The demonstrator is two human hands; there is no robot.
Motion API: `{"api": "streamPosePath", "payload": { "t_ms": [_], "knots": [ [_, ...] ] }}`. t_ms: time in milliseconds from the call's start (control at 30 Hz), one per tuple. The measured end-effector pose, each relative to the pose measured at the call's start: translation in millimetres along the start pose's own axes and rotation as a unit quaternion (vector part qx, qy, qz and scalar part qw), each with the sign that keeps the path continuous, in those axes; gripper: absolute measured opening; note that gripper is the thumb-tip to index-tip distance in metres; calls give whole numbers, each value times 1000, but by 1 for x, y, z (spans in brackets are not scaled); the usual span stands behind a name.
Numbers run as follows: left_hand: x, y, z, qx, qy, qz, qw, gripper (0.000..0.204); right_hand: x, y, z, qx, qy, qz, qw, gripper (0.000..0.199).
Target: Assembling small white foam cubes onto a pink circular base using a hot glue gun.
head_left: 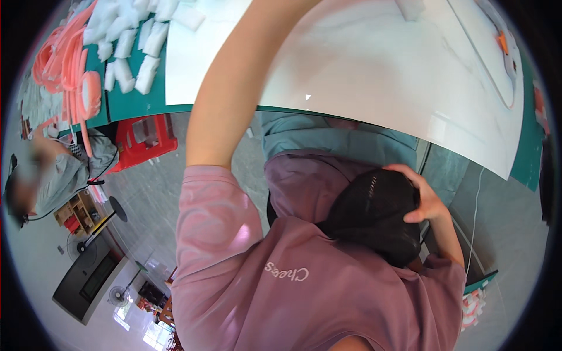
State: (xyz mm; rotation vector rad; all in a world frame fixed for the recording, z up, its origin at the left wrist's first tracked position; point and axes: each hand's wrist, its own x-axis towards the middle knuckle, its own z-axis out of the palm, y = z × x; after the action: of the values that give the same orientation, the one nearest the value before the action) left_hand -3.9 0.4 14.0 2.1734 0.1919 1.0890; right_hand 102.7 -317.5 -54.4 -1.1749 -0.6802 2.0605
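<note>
My right hand (430, 202) curls around the side of a rounded black mesh-cloth thing (374, 207) in front of my chest and lap. Its thumb presses the near side, while the fingers wrap over the far edge. Whether the black thing is a cap or a bag, I cannot tell. My left forearm (234, 93) reaches up across the white tabletop (351, 70) and leaves the view at the top edge, so the left hand is hidden. A small white triangular scrap (308, 97) shows near the table's front edge.
White fluffy pads (146, 73) and looped pink strips (73, 70) lie on the green table part (155, 100) at left. Another person (58, 175) sits beside a red stool (146, 143). An orange-and-white item (503, 44) lies at far right; a white cord (475, 216) hangs below.
</note>
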Motion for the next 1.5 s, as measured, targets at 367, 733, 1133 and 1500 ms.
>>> {"api": "streamPosePath", "payload": {
  "t_ms": [367, 733, 1133, 1500],
  "knots": [
    [0, 11, 0, 24, 0, -41, 999, 60, 14, 32, -35, -123, 13, 69, 990, 73],
    [-2, -4, 1, 77, 10, -15, 997, 58, 3, -21, -3, -462, -109, -5, 880, 96],
    [1, -5, 5, 51, 7, 19, 999, 57, 30, -27, 4, -639, -107, 14, 761, 87],
    [2, -11, 7, 38, 13, 44, 998, 58, 43, -26, -2, -499, -184, 14, 847, 77]
  ]
}}
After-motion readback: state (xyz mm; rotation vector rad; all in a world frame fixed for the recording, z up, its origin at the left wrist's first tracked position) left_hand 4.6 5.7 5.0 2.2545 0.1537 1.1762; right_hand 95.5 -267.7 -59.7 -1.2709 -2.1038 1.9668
